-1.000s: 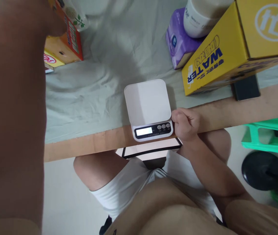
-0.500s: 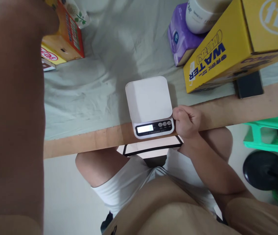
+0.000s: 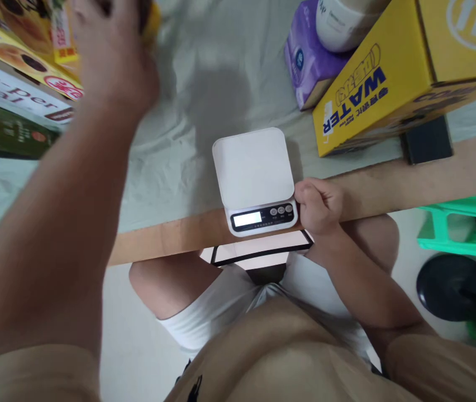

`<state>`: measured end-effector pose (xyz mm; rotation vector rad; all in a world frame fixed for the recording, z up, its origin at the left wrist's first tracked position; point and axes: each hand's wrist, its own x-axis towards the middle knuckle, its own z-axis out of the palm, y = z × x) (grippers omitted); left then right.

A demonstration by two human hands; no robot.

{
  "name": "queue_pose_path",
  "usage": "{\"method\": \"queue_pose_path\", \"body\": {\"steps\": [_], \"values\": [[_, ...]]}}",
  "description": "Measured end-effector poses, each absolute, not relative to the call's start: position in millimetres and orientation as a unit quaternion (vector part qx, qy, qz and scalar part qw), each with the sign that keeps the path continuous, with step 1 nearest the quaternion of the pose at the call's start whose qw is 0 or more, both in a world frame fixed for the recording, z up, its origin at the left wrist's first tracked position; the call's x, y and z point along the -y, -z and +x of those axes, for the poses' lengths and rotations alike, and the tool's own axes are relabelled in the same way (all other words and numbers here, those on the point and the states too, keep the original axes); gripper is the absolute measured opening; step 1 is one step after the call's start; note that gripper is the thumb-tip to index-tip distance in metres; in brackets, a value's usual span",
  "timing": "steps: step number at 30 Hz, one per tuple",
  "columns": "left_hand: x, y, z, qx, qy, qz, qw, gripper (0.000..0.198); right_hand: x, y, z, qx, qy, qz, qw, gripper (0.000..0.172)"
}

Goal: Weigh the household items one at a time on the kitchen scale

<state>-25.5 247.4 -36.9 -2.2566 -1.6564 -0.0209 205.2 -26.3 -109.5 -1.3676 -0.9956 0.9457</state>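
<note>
At the upper left, my left hand is curled around a yellow and dark item. Most of that item is hidden by the hand and the top of the picture, so I cannot tell its kind. Beside the hand lies a stack of yellow food boxes. A white digital kitchen scale sits at the table's near edge, its display lit and its plate bare. My right hand makes a fist on the wooden edge, against the scale's right side; nothing shows in it.
To the right stand a large yellow carton, a purple tissue pack, a white jar and a black box. A dark green box is at the left. A green plastic stool stands below the table.
My left hand and forearm have swung right and come more into view. A yellow and dark item now shows at the fingers. The boxes at the left sit further left. My right hand stays put.
</note>
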Motion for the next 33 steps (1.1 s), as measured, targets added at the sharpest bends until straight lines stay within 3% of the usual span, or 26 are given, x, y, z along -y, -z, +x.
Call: {"method": "queue_pose_path", "body": {"steps": [3, 5, 7, 13, 16, 19, 20, 24, 28, 31, 33], "values": [[-254.7, 52.8, -8.7, 0.648, -0.093, -0.755, -0.026, 0.078, 26.5, 109.3, 205.8, 0.428, -0.396, -0.582, 0.567, 0.059], [-262.7, 64.8, -5.9, 0.657, -0.091, -0.745, -0.063, 0.104, 26.6, 108.9, 206.3, 0.431, -0.394, -0.579, 0.568, 0.059], [-274.2, 75.1, -12.3, 0.643, -0.082, -0.757, -0.08, 0.117, 26.6, 108.9, 206.6, 0.433, -0.395, -0.577, 0.569, 0.059], [-318.2, 94.5, -50.0, 0.616, 0.014, -0.781, -0.102, 0.088, 26.3, 111.0, 206.7, 0.437, -0.399, -0.573, 0.567, 0.059], [-311.1, 98.7, -62.2, 0.629, 0.109, -0.76, -0.122, 0.089, 26.3, 110.7, 206.7, 0.437, -0.399, -0.568, 0.572, 0.062], [-249.8, 91.8, -58.7, 0.564, 0.21, -0.781, -0.164, 0.094, 25.8, 109.5, 206.6, 0.436, -0.399, -0.562, 0.579, 0.064], [-219.5, 87.1, -52.9, 0.522, 0.203, -0.811, -0.17, 0.095, 25.4, 109.2, 206.6, 0.434, -0.4, -0.561, 0.58, 0.064], [-104.9, 65.0, -15.1, 0.333, 0.147, -0.917, -0.162, 0.067, 23.6, 109.9, 207.1, 0.423, -0.403, -0.552, 0.596, 0.064], [-67.8, 52.1, 2.8, 0.313, 0.09, -0.929, -0.175, 0.06, 22.0, 110.9, 207.5, 0.409, -0.403, -0.536, 0.619, 0.059], [-77.0, 52.7, -14.6, 0.33, 0.193, -0.902, -0.2, 0.07, 18.8, 108.9, 208.4, 0.393, -0.403, -0.525, 0.638, 0.058], [-82.7, 61.2, -32.1, 0.376, 0.34, -0.827, -0.243, 0.058, 14.7, 105.5, 210.2, 0.376, -0.402, -0.518, 0.654, 0.06]]}}
